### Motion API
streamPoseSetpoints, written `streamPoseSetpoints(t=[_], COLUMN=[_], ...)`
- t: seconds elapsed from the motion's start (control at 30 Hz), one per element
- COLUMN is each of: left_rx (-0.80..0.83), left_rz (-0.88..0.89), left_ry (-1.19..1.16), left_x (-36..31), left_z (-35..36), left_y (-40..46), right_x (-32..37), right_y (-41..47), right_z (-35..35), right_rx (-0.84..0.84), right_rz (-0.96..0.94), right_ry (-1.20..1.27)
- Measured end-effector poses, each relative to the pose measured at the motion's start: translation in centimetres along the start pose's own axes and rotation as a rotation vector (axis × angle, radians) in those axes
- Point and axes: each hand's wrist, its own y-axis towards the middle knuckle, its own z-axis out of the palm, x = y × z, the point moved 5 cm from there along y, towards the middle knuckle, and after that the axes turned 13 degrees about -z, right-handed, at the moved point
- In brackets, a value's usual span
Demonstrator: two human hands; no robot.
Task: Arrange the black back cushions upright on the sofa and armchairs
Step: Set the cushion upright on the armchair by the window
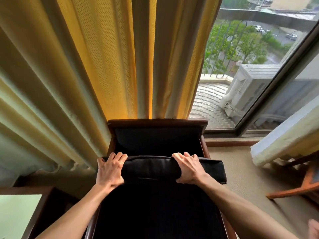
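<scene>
A black back cushion [151, 168] is held over a dark wooden armchair [158, 123], its top edge level and its body hanging toward me. My left hand [110, 170] grips the cushion's left top corner, fingers curled over the edge. My right hand [189, 168] grips the top edge right of centre, and the cushion's right end sticks out past the armrest. Behind the cushion the chair's black back panel [155, 140] is visible. The seat below is hidden in shadow.
Yellow curtains [103, 57] hang directly behind the armchair. A window [250, 57] at the right shows a balcony with an air-conditioner unit. A glass-topped wooden side table [25, 213] stands at lower left. A wooden-legged piece under pale cloth [293, 169] stands on the carpet at right.
</scene>
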Motion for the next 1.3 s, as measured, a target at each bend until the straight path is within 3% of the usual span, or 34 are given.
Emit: streamPoseSetpoints(t=[0.3, 0.47, 0.6, 0.8, 1.07, 1.17, 1.3], left_rx=[0.181, 0.185, 0.180, 0.234, 0.322, 0.299, 0.149], left_rz=[-0.076, -0.089, -0.076, -0.046, -0.059, -0.058, -0.030], left_ry=[0.048, 0.090, 0.075, 0.016, 0.019, 0.100, 0.166], left_x=[-1.1, -0.4, -0.6, -1.4, -2.1, -2.5, -2.1], left_z=[4.9, 6.7, 6.6, 7.1, 7.3, 7.7, 7.1], left_y=[3.4, 5.5, 7.3, 10.1, 16.0, 16.8, 17.0], right_x=[-2.9, -3.5, -6.6, -13.1, -16.1, -16.9, -16.9], right_y=[4.0, 5.1, 4.1, 2.1, 6.8, 8.2, 8.0], right_z=[3.8, 5.4, 5.2, 5.0, 3.2, 3.2, 3.2], right_rx=[0.066, 0.032, -0.026, 0.037, 0.084, 0.085, 0.023], right_rz=[-0.010, -0.037, 0.049, 0.273, 0.285, 0.299, 0.280], right_ry=[0.017, -0.006, -0.052, -0.043, 0.044, 0.038, -0.019])
